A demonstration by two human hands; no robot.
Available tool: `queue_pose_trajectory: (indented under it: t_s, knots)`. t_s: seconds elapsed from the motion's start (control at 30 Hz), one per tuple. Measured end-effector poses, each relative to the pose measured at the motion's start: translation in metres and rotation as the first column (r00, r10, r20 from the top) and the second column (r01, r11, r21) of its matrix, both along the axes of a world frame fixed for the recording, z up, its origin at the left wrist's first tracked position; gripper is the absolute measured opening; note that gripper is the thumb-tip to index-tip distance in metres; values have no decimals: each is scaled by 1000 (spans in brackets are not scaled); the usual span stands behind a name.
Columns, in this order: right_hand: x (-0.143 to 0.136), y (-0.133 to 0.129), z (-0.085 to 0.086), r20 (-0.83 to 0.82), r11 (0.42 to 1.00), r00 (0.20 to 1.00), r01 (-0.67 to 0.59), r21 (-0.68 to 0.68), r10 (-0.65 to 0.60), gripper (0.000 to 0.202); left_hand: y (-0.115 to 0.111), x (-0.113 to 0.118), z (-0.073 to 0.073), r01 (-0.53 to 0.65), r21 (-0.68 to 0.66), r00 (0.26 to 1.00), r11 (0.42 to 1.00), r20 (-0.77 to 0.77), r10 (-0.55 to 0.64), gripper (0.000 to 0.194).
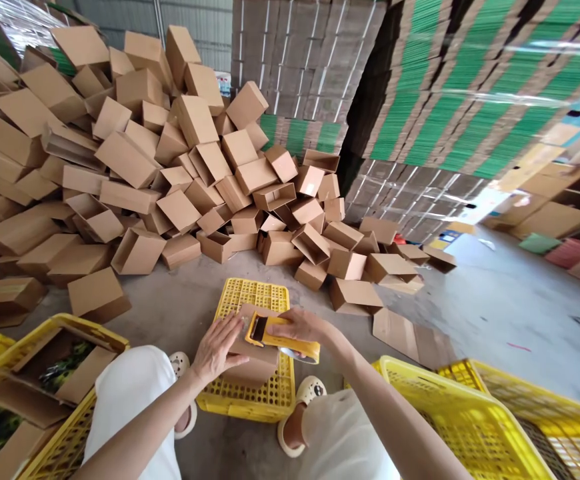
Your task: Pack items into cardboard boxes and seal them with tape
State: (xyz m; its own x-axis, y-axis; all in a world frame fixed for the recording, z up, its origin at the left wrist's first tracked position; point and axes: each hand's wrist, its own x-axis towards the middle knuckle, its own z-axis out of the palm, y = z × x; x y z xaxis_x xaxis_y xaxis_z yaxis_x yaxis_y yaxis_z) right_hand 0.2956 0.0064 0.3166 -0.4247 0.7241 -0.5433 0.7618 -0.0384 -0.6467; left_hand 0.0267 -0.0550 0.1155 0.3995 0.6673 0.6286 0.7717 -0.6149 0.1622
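A small brown cardboard box (251,372) rests on an upturned yellow plastic crate (284,400) between my feet. My right hand (297,325) is wrapped round a yellow tape dispenser (290,339), whose front end lies at the box's top. Part of the tape roll shows beneath the dispenser. My left hand (221,345) lies on the left part of the box top with its fingers stretched out, close to the dispenser's front.
A large heap of cardboard boxes (135,160) fills the floor ahead. Tall stacks of flattened cartons (420,113) stand behind. At my left, a yellow crate (115,340) holds open boxes with dark green contents. Yellow crates (450,413) stand at my right.
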Motion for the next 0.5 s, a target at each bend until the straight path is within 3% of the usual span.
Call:
queue_pose_trajectory:
  t_s: [0.07, 0.2, 0.33, 0.5]
  knots:
    - [9, 3, 0, -9, 999, 1000, -26, -32, 25, 50, 2, -6, 0, -7, 31, 999, 1000, -33, 8, 93]
    - [23, 6, -6, -27, 998, 998, -55, 29, 56, 48, -2, -8, 8, -2, 35, 997, 999, -76, 5, 88]
    - [29, 2, -14, -85, 997, 996, -44, -56, 39, 55, -6, -2, 27, 140, 6, 976, 990, -168, -137, 75]
    - [31, 1, -15, -63, 999, 997, -36, 28, 38, 52, -2, 13, 38, 233, -31, 956, 972, -174, -235, 80]
